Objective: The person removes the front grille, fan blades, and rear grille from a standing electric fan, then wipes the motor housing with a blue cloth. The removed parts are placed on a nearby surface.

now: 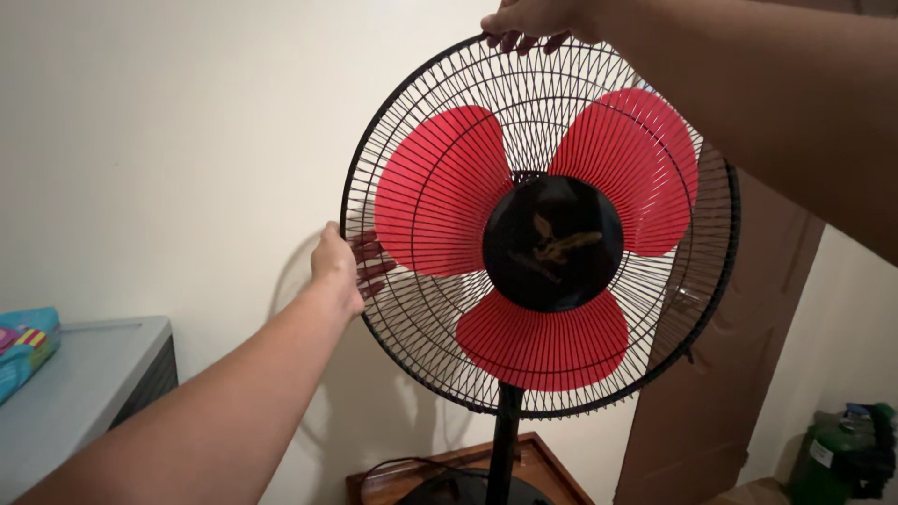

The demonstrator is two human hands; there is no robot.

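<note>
Cream wall behind, left hand point(339, 265) gripping black fan guard point(374, 140), right hand point(531, 21) gripping its top, wooden base point(543, 463).

Fan base point(468, 490) stands on a wooden board point(552, 468), near centre. Left: grey cabinet point(84, 383) carries a colourful pack point(26, 348).

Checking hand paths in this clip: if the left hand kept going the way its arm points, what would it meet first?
The left hand already grips the fan guard at its left rim; past that, probably the pale wall, though depth is unclear.
</note>
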